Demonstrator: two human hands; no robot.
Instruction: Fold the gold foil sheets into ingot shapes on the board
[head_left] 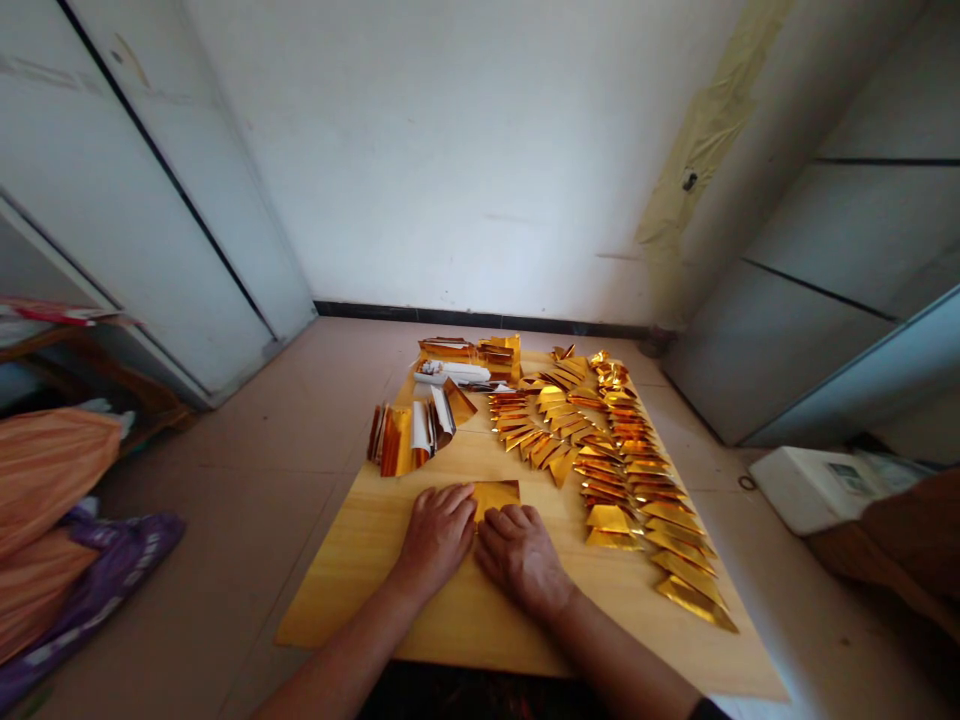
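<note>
A sheet of gold foil paper (496,493) lies on the wooden table in front of me. My left hand (442,530) is closed at its left side, fingertips pressed on the edge. Over the near edge of the same sheet, my right hand (521,558) has its fingers bent and pressed together. The thumbs and the underside of the paper are hidden. Just right of my hands stand rows of folded gold paper pieces (611,525), partly overlapping one another. Farther left, a fanned stack of gold foil sheets (397,440) shows some white backs.
The wooden table (345,590) reaches toward a white wall (450,180). At its far end lie a white roll-shaped packet (454,372) and more gold sheets (501,352). Bags (60,500) are on the left; a white box (806,490) sits on the floor at right.
</note>
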